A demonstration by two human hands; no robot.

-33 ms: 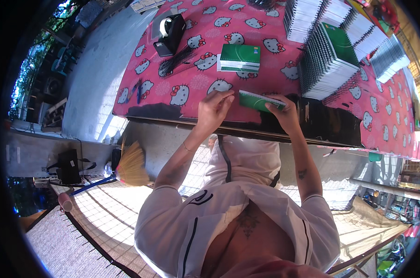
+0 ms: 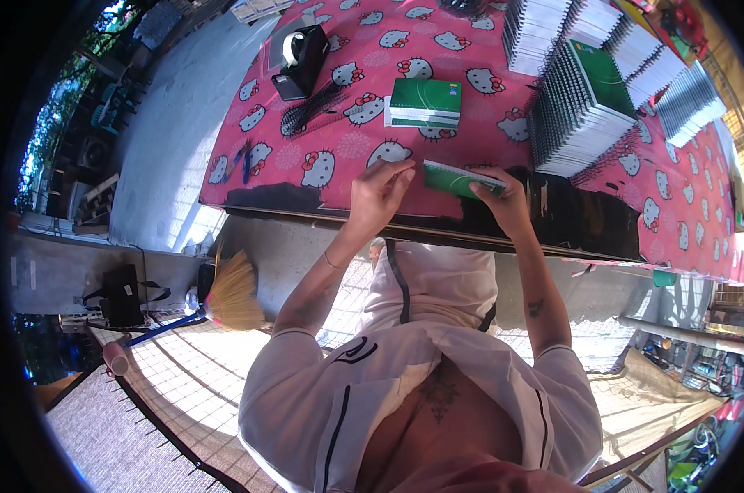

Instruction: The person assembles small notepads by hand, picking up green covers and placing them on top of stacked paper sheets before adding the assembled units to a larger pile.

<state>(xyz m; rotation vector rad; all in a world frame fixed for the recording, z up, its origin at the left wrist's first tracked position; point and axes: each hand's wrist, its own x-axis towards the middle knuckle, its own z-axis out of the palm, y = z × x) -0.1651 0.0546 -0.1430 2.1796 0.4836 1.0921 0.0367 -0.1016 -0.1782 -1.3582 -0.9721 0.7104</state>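
My right hand point(image 2: 507, 199) grips a small green-covered notebook point(image 2: 452, 178) by its right end, thumb on top, above the table's near edge. Just left of that notebook, my left hand point(image 2: 378, 195) is closed in a pinch, apart from it. Whatever sits between those fingertips is too small to make out. Farther back lies a short stack of green-covered notebooks point(image 2: 425, 103) with white pages. To its left rests a loose bundle of black binding coils point(image 2: 310, 113).
A pink patterned cloth point(image 2: 331, 144) covers the table, with a black patch point(image 2: 585, 218) along its near edge. Tall stacks of spiral-bound notebooks point(image 2: 581, 115) stand at the right. A black tape dispenser point(image 2: 302, 62) and pliers point(image 2: 246, 162) are at the left. A broom point(image 2: 234, 292) leans below.
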